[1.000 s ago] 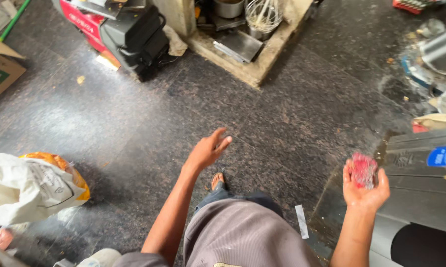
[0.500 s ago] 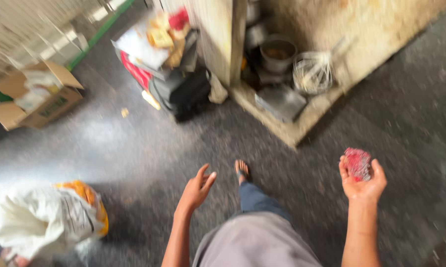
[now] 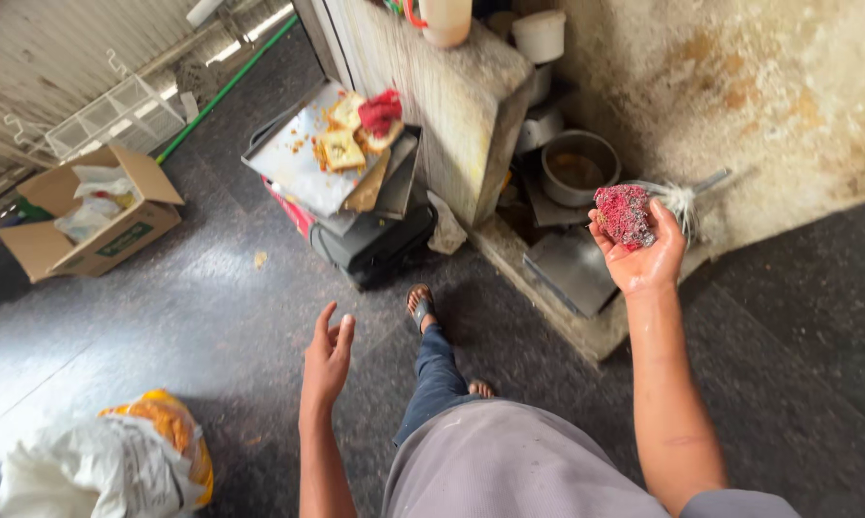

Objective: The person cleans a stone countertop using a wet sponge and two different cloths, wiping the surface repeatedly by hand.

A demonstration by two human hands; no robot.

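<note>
- Above the dark speckled floor (image 3: 212, 317), right hand (image 3: 643, 254) cups a red scrubber (image 3: 624, 213), grip curled round it.
- Left hand (image 3: 327, 360) hangs empty, fingers spread.
- Messy tray (image 3: 288, 158), cardboard box (image 3: 87, 225) nearby.

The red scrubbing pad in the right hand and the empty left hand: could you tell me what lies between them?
In the head view, only the person's leg in blue jeans, sandalled foot and dark speckled floor.

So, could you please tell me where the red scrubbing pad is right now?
In the head view, the red scrubbing pad sits in the raised right hand at upper right, in front of the round metal pot and beside the stained wall.
</note>
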